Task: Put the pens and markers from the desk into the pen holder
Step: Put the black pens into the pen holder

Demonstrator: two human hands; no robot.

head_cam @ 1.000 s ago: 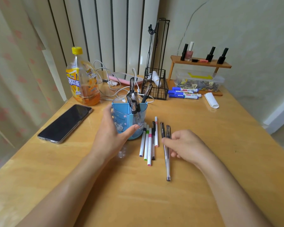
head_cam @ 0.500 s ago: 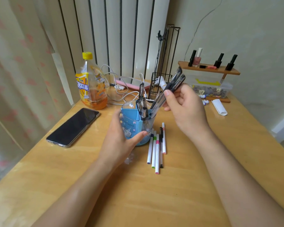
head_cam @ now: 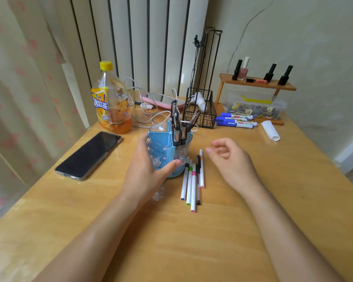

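A blue pen holder [head_cam: 164, 144] with a cat print stands mid-desk, and several dark pens [head_cam: 178, 127] stick up out of it. My left hand [head_cam: 145, 169] wraps around its left and front side. Just right of the holder lie several thin white markers [head_cam: 193, 180] with coloured caps, side by side on the desk. My right hand [head_cam: 229, 157] hovers right of those markers, fingers loosely curled and holding nothing. Three blue-and-white markers [head_cam: 235, 120] lie farther back on the right.
A phone [head_cam: 89, 154] lies at the left, an orange drink bottle [head_cam: 111, 100] behind it. Cables, a pink case and a black wire basket [head_cam: 200, 110] stand behind the holder. A wooden shelf [head_cam: 257, 83] with small bottles, a clip box and a white roll [head_cam: 270, 130] sit back right.
My right hand picked up two dark pens from the desk, dropped them into the holder, and has come back down empty beside the white markers. My left hand stayed on the holder.
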